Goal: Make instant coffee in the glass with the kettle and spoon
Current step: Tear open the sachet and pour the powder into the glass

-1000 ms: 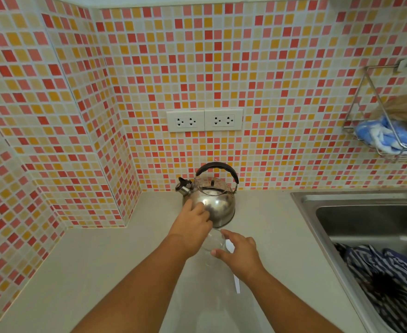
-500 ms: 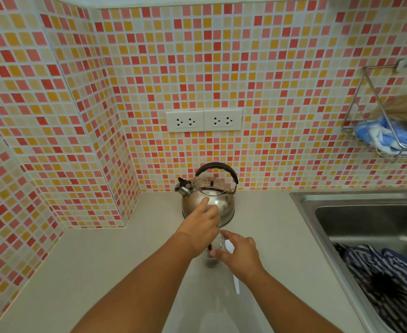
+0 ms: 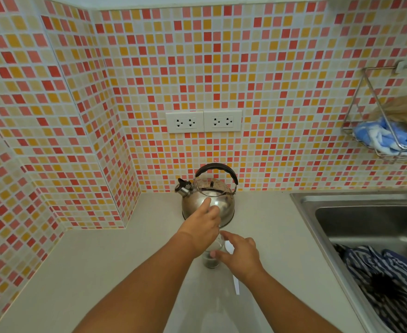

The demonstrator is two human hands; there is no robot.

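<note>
While both hands work at the counter, read as follows.
Glass: clear, upright on the counter, dark powder at its base; just in front of the kettle.
Right hand: curled around the glass, steadying it.
Left hand: above the rim; whether it holds anything cannot be told.
Kettle: rounded polished steel, arched black handle, directly beyond the left hand, which is nearer.
Spoon: pale, flat, long axis front-to-back under the right wrist.

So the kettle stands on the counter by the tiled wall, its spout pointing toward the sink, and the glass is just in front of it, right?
Not quite. In the head view the kettle stands by the tiled wall with the glass in front, but its spout points left, away from the sink.
</note>
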